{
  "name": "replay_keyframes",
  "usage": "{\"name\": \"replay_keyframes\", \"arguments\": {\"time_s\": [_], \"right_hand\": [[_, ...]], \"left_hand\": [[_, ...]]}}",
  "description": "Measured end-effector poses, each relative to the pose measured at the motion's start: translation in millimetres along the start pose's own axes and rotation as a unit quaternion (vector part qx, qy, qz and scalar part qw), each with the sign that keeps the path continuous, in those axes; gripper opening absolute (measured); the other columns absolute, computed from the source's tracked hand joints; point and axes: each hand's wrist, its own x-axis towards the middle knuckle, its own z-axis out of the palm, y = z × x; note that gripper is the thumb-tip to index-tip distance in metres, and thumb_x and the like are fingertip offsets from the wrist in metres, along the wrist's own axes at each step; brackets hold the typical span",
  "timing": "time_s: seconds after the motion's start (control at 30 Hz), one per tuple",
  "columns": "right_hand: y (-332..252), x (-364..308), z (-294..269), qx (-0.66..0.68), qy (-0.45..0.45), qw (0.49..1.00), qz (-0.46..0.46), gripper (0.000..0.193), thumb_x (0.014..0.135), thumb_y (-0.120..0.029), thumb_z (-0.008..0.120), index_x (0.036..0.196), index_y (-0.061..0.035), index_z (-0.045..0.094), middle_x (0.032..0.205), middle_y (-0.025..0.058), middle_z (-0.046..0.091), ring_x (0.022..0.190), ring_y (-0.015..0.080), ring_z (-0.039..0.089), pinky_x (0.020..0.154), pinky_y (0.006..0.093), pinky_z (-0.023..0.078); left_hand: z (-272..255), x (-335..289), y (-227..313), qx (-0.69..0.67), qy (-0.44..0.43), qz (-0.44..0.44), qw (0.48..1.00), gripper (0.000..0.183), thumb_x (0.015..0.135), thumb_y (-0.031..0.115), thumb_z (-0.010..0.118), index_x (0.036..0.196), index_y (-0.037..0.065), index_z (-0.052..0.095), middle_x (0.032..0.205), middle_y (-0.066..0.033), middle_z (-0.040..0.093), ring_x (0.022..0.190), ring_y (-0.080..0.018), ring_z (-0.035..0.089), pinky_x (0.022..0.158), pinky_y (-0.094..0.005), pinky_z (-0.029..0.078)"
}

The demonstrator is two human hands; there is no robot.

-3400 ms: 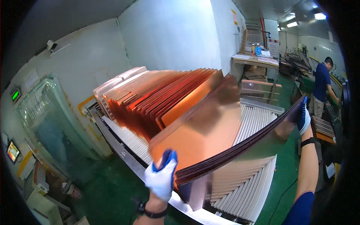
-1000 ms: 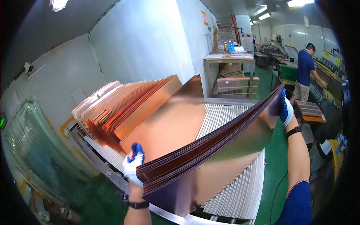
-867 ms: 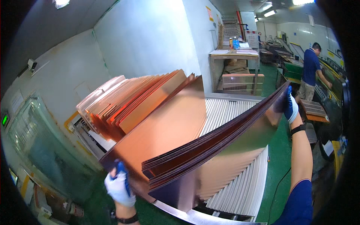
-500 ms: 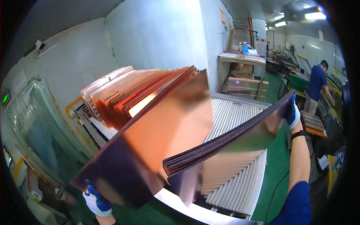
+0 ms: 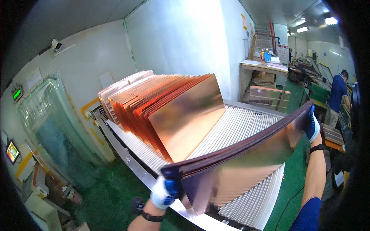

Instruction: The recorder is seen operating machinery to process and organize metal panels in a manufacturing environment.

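Observation:
A stack of thin copper-clad sheets (image 5: 246, 159) with dark edges slants across the front, its shiny lower face mirroring metal slats. Blue-and-white gloves cover both hands. My left hand (image 5: 165, 190), slightly blurred, closes round the stack's near left corner. At the far right corner, my right hand (image 5: 313, 125) grips the edge with fingers wrapped over it. Behind the stack, many copper sheets (image 5: 189, 113) lean upright in a row on a slatted metal rack (image 5: 246, 122). The stack's underside hides part of that rack.
A metal frame rail (image 5: 129, 158) edges the rack on the left. Clear strip curtains (image 5: 58, 119) hang over a doorway. At the back stands a table (image 5: 266, 67) with bottles and papers. A co-worker (image 5: 337, 98) in dark blue stands at the far right over green floor.
My left hand has moved right, bringing a large copper sheet from in front of the row to the stack at the right. My right hand keeps its hold on the stack; the view has shifted slightly.

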Motion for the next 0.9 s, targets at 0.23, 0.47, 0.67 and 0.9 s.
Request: {"name": "replay_keyframes", "arguments": {"time_s": [0.23, 0.47, 0.67, 0.9], "right_hand": [[5.5, 0.0, -38.4, 0.033, 0.046, 0.998, -0.033, 0.066, 0.096, -0.060, 0.049, 0.133, -0.0059, 0.055, 0.120, 0.0065, 0.063, 0.108, 0.0215, 0.059, 0.103, 0.0361, 0.043], [5.2, 8.6, -46.5, 0.012, 0.050, 0.997, -0.066, 0.066, 0.093, -0.061, 0.054, 0.132, -0.0080, 0.056, 0.121, 0.0045, 0.062, 0.110, 0.0194, 0.057, 0.102, 0.0356, 0.045], [7.3, 5.6, -39.1, 0.002, 0.056, 0.995, -0.083, 0.065, 0.094, -0.059, 0.054, 0.133, -0.0071, 0.055, 0.123, 0.0066, 0.062, 0.112, 0.0208, 0.058, 0.104, 0.0357, 0.044], [3.4, 6.1, -70.1, 0.026, 0.034, 0.998, -0.052, 0.061, 0.098, -0.055, 0.050, 0.136, -0.0074, 0.054, 0.126, 0.0096, 0.061, 0.113, 0.0241, 0.058, 0.105, 0.0382, 0.044]], "left_hand": [[104.3, 26.4, 9.1, 0.065, -0.167, 0.109, 0.978, 0.090, 0.091, 0.066, 0.051, 0.146, -0.004, 0.037, 0.146, -0.0139, 0.047, 0.134, -0.0264, 0.045, 0.117, -0.0422, 0.027], [-42.6, 178.2, 33.3, 0.225, 0.314, 0.257, 0.886, 0.071, 0.091, 0.013, 0.072, 0.149, 0.004, 0.032, 0.134, -0.0113, 0.050, 0.105, -0.0145, 0.056, 0.088, -0.0279, 0.048], [-31.6, 195.8, 11.6, 0.354, 0.360, 0.231, 0.832, 0.076, 0.080, 0.019, 0.083, 0.141, 0.004, 0.040, 0.119, -0.0112, 0.057, 0.081, -0.0128, 0.059, 0.064, -0.0247, 0.051], [-1.4, 210.3, -14.5, 0.192, 0.215, 0.213, 0.934, 0.042, 0.088, 0.004, 0.072, 0.127, -0.003, 0.056, 0.109, -0.0054, 0.064, 0.103, -0.0148, 0.064, 0.092, -0.0254, 0.051]]}}
